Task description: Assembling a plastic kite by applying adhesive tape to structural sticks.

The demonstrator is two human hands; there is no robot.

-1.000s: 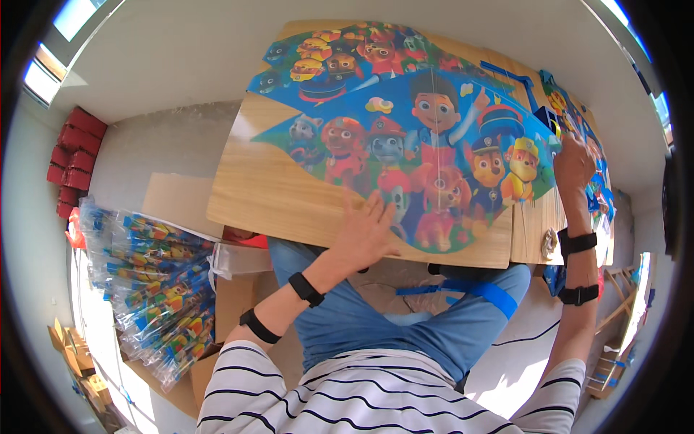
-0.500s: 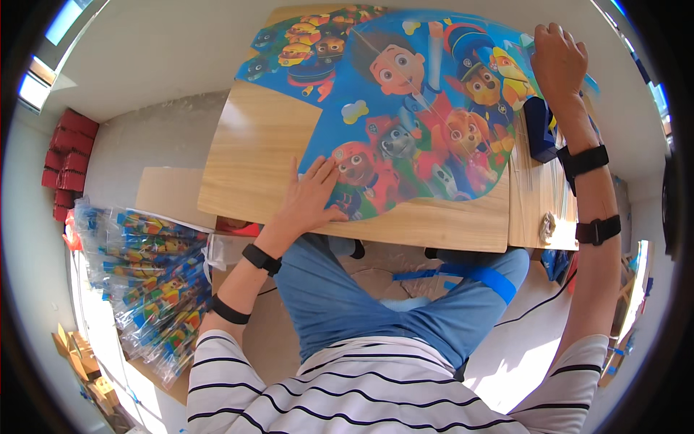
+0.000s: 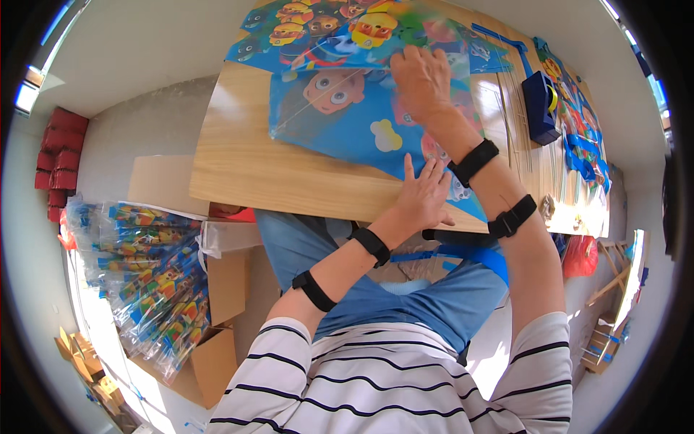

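Note:
A thin, shiny blue sheet [image 3: 336,134] printed with cartoon characters is turned over on the wooden table. Its print shows through faintly, and thin ribs run across it. Near the table's front edge my left hand [image 3: 426,192] lies flat on it with fingers stretched out. Farther forward, my right hand [image 3: 423,79] has its fingers curled in on the sheet's far part, closed on it; the fingertips are hidden. Beyond, a second brightly printed sheet [image 3: 289,32] with cartoon dogs lies at the far left, partly blurred where it meets the turned one.
A dark blue tape dispenser [image 3: 538,112] stands right of the sheets, beside thin rods [image 3: 515,145]. More printed sheets [image 3: 578,108] with blue straps lie at the table's right end. Plastic-wrapped printed packs [image 3: 148,267] fill the floor side at left, near cardboard boxes [image 3: 228,289] and red blocks [image 3: 61,159].
My right hand has swung from the far right to the middle, bringing the sheet over so its back shows. My left hand has moved right along the near edge.

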